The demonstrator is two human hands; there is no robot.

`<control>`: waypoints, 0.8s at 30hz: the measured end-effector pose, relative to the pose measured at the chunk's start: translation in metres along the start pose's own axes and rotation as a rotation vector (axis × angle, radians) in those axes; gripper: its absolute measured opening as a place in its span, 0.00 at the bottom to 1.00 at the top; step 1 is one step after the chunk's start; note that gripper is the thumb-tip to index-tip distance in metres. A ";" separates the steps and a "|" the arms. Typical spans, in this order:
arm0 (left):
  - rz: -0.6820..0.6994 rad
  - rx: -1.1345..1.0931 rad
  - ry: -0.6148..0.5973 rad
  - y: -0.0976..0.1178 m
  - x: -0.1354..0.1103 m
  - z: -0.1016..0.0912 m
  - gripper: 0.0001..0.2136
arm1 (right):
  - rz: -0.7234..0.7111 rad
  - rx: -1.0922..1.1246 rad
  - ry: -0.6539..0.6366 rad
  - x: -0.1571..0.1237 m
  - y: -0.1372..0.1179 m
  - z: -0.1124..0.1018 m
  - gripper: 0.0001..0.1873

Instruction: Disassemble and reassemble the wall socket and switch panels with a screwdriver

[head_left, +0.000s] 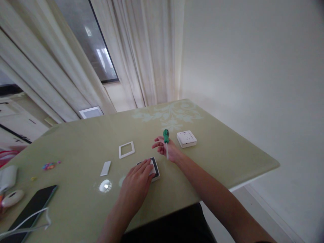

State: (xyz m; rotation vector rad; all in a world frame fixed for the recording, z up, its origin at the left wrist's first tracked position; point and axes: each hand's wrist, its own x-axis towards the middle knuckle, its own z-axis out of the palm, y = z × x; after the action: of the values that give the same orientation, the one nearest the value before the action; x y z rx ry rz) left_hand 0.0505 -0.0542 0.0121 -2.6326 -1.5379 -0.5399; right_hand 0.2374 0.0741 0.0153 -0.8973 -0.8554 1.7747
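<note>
My left hand (136,180) is closed over a white switch box (156,172), its fingers across the top and covering much of it. A dark border shows around the box's pale centre. Just right of it, my right hand (164,148) is raised above the table with a screwdriver (166,135) in it. The green handle points away from me and the pale shaft comes back towards my wrist; the fingers curl loosely to the left. Beyond my right wrist sits a white wall socket (186,138) on its box. A white square frame (122,156) and a white rectangular cover plate (105,168) lie to the left.
The table (83,145) has a pale green cover, and a wall (253,84) runs along its right side. At left lie a dark phone (32,209), a white cable (27,229), a white rounded object (13,198) and small colourful pieces (49,165). Curtains (141,50) hang behind.
</note>
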 end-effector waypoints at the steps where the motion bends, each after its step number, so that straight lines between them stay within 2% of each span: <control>1: -0.007 0.011 -0.007 0.002 0.000 0.000 0.12 | 0.013 -0.025 -0.009 -0.001 0.000 -0.001 0.14; 3: -0.012 0.011 -0.005 0.004 0.000 -0.001 0.12 | 0.032 -0.070 -0.034 -0.003 -0.001 -0.003 0.12; 7: -0.001 -0.030 0.042 0.002 -0.003 0.001 0.12 | 0.085 -0.123 -0.105 -0.003 0.000 -0.001 0.15; 10: 0.021 -0.074 0.099 -0.001 -0.006 0.006 0.12 | 0.114 -0.126 -0.128 -0.001 0.005 0.002 0.09; 16: 0.052 -0.126 0.167 -0.004 -0.009 0.012 0.14 | 0.063 -0.090 -0.003 0.008 0.010 -0.003 0.15; 20: 0.053 -0.132 0.132 -0.009 -0.006 0.010 0.14 | 0.052 -0.085 0.095 0.014 0.009 -0.009 0.19; 24: 0.075 -0.119 0.119 -0.014 -0.004 0.009 0.15 | 0.015 -0.070 0.156 0.016 0.005 -0.010 0.19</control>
State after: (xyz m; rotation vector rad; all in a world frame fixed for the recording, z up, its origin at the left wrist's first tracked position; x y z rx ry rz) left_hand 0.0388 -0.0489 0.0009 -2.6748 -1.4098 -0.7903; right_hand 0.2388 0.0889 0.0030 -1.0761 -0.8155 1.6712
